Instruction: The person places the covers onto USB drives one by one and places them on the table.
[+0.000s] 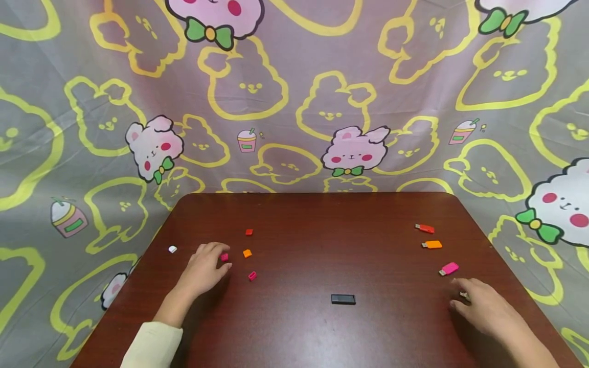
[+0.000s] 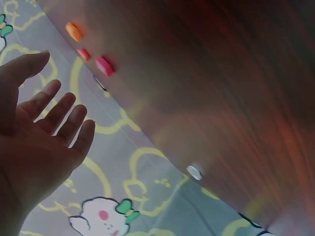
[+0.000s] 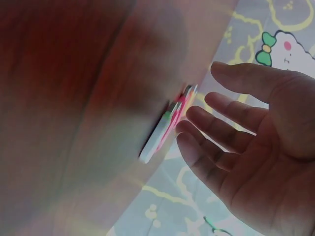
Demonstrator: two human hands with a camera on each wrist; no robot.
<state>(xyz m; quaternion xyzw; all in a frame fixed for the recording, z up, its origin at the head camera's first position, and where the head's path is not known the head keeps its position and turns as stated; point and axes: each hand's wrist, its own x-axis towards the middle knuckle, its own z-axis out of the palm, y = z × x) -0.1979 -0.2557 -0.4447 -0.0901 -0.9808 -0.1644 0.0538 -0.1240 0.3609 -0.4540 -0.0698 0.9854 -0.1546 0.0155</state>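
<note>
My left hand (image 1: 205, 268) hovers at the table's left with fingers loosely bent and holds nothing. By its fingertips lies a pink cap (image 1: 224, 257); an orange cap (image 1: 247, 253), a red cap (image 1: 249, 232) and a hollow pink piece (image 1: 252, 276) lie to its right. A white cap (image 1: 172, 249) is farther left. On the right, my right hand (image 1: 483, 309) hangs relaxed over a white USB stick (image 3: 156, 137), mostly hidden by it in the head view. Beyond it lie a pink USB stick (image 1: 448, 269), an orange one (image 1: 431, 245) and a red one (image 1: 424, 228).
A black rectangular stick (image 1: 343, 299) lies near the middle front of the brown table (image 1: 322, 235). A cloth printed with cartoon rabbits (image 1: 294, 102) hangs behind the table and along both sides.
</note>
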